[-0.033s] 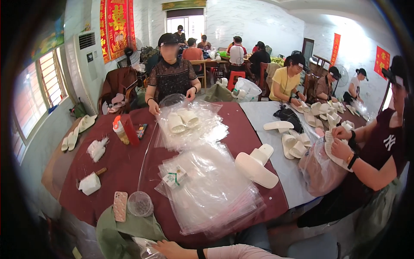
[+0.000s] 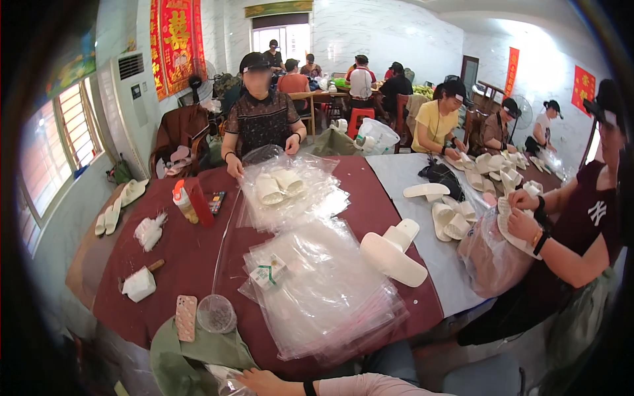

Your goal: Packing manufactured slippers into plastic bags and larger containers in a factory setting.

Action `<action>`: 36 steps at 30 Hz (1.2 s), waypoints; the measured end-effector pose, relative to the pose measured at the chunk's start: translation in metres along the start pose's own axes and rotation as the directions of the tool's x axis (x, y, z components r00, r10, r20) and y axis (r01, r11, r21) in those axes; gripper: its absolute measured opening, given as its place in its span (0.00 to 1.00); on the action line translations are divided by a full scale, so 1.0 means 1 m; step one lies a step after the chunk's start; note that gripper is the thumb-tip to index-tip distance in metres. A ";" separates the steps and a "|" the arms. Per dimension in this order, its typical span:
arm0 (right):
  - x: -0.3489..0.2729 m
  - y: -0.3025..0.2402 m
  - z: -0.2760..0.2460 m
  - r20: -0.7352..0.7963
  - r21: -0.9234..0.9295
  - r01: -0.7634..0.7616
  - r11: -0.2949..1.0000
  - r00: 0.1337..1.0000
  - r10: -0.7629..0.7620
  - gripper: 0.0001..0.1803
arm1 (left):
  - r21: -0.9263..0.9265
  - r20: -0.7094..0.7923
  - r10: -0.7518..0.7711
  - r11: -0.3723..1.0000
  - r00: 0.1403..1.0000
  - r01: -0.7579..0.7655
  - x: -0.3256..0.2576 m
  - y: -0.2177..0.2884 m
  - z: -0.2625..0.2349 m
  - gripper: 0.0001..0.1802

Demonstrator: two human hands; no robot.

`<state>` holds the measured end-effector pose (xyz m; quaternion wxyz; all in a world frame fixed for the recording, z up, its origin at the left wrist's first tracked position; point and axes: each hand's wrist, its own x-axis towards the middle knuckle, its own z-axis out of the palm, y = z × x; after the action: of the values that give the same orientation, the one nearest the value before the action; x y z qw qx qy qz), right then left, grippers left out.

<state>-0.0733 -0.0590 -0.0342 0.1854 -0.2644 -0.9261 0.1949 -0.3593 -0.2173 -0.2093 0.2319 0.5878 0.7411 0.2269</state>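
At the lower edge my right hand, reaching in from the right, is closed on a crinkled clear plastic bag. What lies inside that bag, I cannot make out. The bag is against a green cloth at the table's near edge. My left hand does not show. Just beyond, a stack of flat clear plastic bags covers the near middle of the table, with a small white and green packet on top. To its right lies a pair of white slippers, one crossed over the other.
A phone and a round clear tub sit near the cloth. Across the dark red table, a person handles bags under cream slippers. At right another person works on a slipper beside a full plastic bag.
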 end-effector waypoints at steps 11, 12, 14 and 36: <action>-0.002 0.009 0.006 -0.061 0.058 0.004 0.998 0.998 0.000 0.10 | 0.118 -0.150 -0.151 0.978 0.977 0.170 0.041 0.025 -0.102 0.22; -0.001 0.007 0.000 -0.024 0.060 -0.005 0.998 1.000 0.006 0.10 | 0.122 -0.169 -0.168 0.974 0.971 0.190 0.041 0.029 -0.108 0.22; 0.001 0.004 -0.008 0.003 0.069 -0.010 0.998 1.000 0.010 0.10 | 0.127 -0.205 -0.203 0.965 0.958 0.231 0.041 0.036 -0.118 0.22; 0.018 0.025 0.062 -0.127 0.287 0.371 0.883 0.929 -0.349 0.30 | -0.071 -0.591 -0.429 0.871 0.683 0.486 0.001 0.057 -0.155 0.18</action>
<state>-0.1043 -0.0460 -0.0940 0.2902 -0.0629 -0.9103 0.2884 -0.4101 -0.2148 -0.0526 0.0124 0.2937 0.9081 0.2982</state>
